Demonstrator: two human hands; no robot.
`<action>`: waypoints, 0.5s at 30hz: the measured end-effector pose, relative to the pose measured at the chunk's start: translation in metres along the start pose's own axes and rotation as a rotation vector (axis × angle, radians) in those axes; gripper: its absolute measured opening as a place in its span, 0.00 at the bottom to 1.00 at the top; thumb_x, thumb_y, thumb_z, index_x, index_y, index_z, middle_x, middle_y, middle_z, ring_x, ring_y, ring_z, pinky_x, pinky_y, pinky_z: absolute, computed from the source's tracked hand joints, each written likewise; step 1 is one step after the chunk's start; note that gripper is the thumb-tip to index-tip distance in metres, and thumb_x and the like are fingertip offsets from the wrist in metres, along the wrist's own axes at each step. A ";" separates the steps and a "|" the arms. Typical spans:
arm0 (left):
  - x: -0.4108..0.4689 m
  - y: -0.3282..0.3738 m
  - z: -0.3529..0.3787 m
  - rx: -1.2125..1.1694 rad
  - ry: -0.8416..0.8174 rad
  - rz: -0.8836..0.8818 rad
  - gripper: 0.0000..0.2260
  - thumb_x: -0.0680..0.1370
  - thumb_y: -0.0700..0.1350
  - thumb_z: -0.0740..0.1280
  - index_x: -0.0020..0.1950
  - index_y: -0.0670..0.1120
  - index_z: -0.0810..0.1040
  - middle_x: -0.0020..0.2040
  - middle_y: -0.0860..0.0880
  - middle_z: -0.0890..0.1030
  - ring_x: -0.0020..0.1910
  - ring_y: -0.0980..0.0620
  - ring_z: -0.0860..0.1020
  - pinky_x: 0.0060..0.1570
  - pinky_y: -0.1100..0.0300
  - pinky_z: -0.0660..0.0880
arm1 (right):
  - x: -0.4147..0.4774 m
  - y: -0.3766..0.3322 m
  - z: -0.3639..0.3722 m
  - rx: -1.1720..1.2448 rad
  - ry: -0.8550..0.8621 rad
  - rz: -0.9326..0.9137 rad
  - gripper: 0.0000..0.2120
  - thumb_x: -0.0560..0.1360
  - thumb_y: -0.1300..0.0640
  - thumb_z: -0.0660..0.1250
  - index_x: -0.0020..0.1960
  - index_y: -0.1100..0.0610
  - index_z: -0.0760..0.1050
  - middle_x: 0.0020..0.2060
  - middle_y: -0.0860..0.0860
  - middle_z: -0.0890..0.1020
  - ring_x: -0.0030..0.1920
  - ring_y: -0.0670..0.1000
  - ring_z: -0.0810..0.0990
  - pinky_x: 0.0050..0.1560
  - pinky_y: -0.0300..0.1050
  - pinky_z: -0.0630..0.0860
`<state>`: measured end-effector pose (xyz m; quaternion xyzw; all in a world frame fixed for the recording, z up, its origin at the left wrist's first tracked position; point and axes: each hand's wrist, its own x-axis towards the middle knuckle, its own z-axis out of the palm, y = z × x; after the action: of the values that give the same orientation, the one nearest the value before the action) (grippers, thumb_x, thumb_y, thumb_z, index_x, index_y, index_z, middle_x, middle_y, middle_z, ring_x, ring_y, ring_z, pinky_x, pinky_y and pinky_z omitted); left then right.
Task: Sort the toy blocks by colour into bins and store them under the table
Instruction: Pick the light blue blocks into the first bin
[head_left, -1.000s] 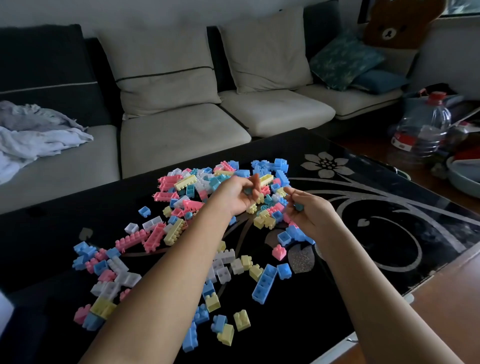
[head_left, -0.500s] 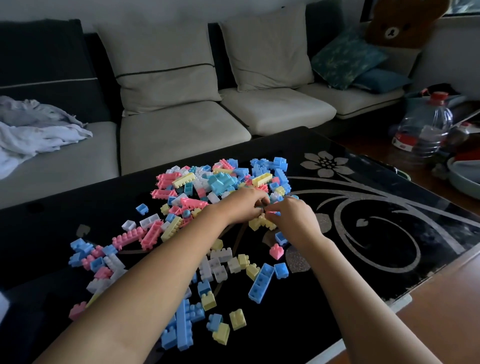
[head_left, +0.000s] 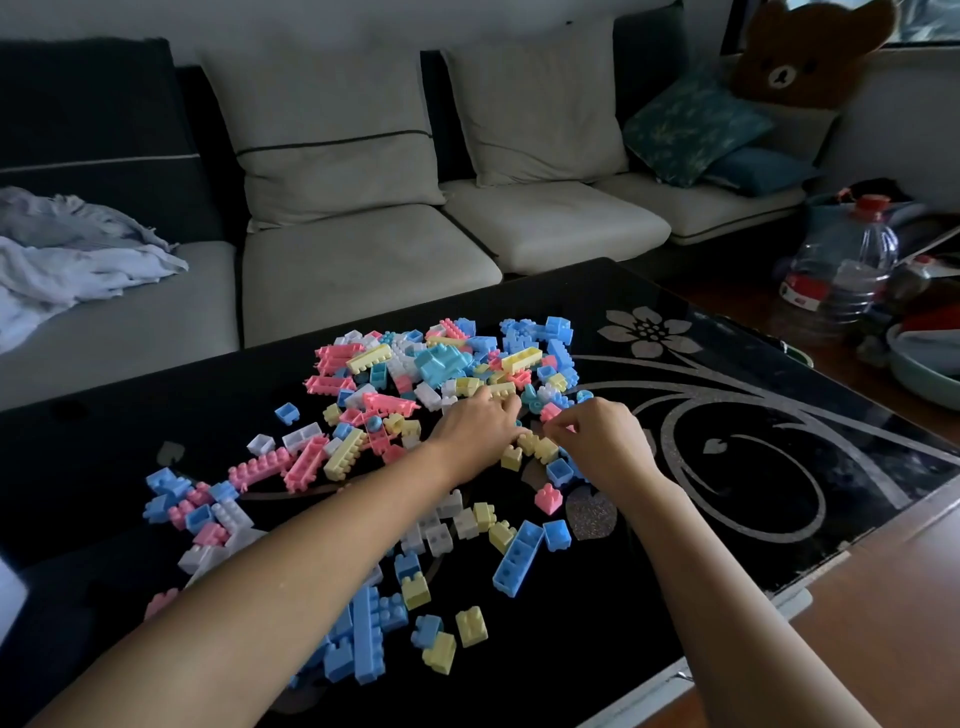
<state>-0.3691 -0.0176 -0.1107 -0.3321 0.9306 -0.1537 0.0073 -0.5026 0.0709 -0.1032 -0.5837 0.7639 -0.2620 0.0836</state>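
Blocks (head_left: 441, 364) scattered; left hand (head_left: 478, 427) rests on pile, right hand (head_left: 605, 447) pinches pink block (head_left: 551, 414)

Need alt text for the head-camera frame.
The left hand and right hand reach into a scattered pile of pink, blue, yellow and white toy blocks on a black patterned table. A grey sofa stands behind.

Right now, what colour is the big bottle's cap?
The cap is red; head view shows it.
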 end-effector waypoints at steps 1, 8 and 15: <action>-0.003 0.002 0.002 0.021 0.027 0.002 0.20 0.83 0.52 0.51 0.67 0.38 0.64 0.54 0.41 0.79 0.61 0.42 0.71 0.43 0.52 0.76 | -0.001 -0.002 -0.002 0.026 0.012 0.000 0.09 0.74 0.56 0.66 0.42 0.59 0.83 0.37 0.55 0.83 0.39 0.56 0.80 0.33 0.43 0.70; -0.029 0.001 -0.026 -0.368 0.322 -0.197 0.18 0.82 0.55 0.53 0.56 0.42 0.71 0.44 0.47 0.78 0.42 0.51 0.76 0.33 0.63 0.67 | -0.010 -0.023 -0.019 1.092 -0.113 0.329 0.10 0.77 0.56 0.65 0.45 0.61 0.81 0.26 0.48 0.68 0.25 0.44 0.62 0.25 0.35 0.60; -0.117 -0.026 -0.070 -2.300 0.196 -0.868 0.14 0.82 0.53 0.56 0.45 0.45 0.72 0.30 0.51 0.71 0.26 0.57 0.66 0.24 0.67 0.64 | -0.035 -0.079 -0.016 2.070 -0.406 0.592 0.06 0.76 0.65 0.59 0.51 0.66 0.72 0.34 0.55 0.76 0.37 0.48 0.73 0.35 0.36 0.76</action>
<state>-0.2697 0.0554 -0.0465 -0.4139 0.3337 0.7407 -0.4108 -0.4319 0.0947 -0.0563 -0.0566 0.2557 -0.6453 0.7176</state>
